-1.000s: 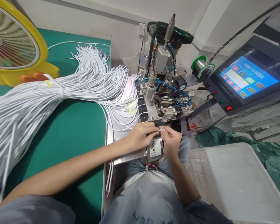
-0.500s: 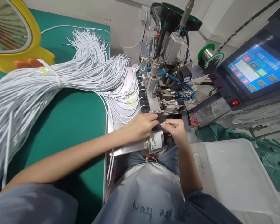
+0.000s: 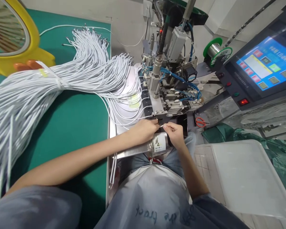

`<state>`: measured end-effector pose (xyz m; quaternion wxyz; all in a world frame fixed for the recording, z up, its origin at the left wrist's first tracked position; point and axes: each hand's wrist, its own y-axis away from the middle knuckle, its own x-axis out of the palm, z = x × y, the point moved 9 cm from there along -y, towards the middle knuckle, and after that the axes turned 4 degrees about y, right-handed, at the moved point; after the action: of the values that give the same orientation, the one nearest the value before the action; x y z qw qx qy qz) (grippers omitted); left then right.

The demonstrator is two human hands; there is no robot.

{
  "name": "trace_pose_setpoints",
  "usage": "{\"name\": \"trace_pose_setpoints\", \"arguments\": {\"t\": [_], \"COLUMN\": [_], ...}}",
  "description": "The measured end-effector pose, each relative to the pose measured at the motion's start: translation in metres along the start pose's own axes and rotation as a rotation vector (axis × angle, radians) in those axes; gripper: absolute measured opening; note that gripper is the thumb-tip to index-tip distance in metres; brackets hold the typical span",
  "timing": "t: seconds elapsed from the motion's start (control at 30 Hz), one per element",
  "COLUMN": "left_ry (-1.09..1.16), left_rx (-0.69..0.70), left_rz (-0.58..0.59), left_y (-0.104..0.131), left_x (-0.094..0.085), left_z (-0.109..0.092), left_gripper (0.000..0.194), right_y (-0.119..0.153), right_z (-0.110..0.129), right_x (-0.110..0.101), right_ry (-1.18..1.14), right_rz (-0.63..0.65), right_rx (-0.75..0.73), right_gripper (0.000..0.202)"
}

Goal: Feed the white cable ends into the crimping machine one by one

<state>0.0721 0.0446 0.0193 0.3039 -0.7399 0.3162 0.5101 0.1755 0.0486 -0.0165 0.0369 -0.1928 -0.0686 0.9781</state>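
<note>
My left hand (image 3: 146, 129) is closed around a white cable at the front edge of the machine (image 3: 158, 105). The short white cable end (image 3: 162, 126) shows between my two hands. Its tip lies in the pinched thumb and fingers of my right hand (image 3: 173, 133). Just left of the machine, several white cables (image 3: 126, 108) run into its row of black holders (image 3: 146, 103). A thick bundle of white cables (image 3: 59, 81), tied with a white strap, lies on the green table mat (image 3: 69, 127). Below my hands is a metal cylinder with a white label (image 3: 160, 143).
A yellow fan (image 3: 35, 35) stands at the far left. To the right are a solder wire spool (image 3: 215, 52), a lit touch screen (image 3: 264, 66) and red-handled scissors (image 3: 200, 122). A translucent plastic lid or bin (image 3: 248, 178) lies at the lower right.
My right hand has shifted slightly left, closer to my left hand, still pinching the cable end. The whole view has turned a little.
</note>
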Motion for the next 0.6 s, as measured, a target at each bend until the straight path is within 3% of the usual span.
{"name": "trace_pose_setpoints", "arguments": {"t": [0.27,0.6], "left_ry": [-0.066,0.000], "left_rx": [-0.030,-0.025], "left_rz": [0.101,0.078], "left_y": [-0.002,-0.002], "left_x": [0.013,0.016], "left_z": [0.007,0.012], "left_gripper": [0.022,0.023], "right_y": [-0.002,-0.006], "right_z": [-0.050,-0.053], "right_x": [0.007,0.021], "right_ry": [-0.180,-0.269], "right_rz": [0.025,0.037], "right_rx": [0.260,0.289], "right_gripper": [0.026,0.021]}}
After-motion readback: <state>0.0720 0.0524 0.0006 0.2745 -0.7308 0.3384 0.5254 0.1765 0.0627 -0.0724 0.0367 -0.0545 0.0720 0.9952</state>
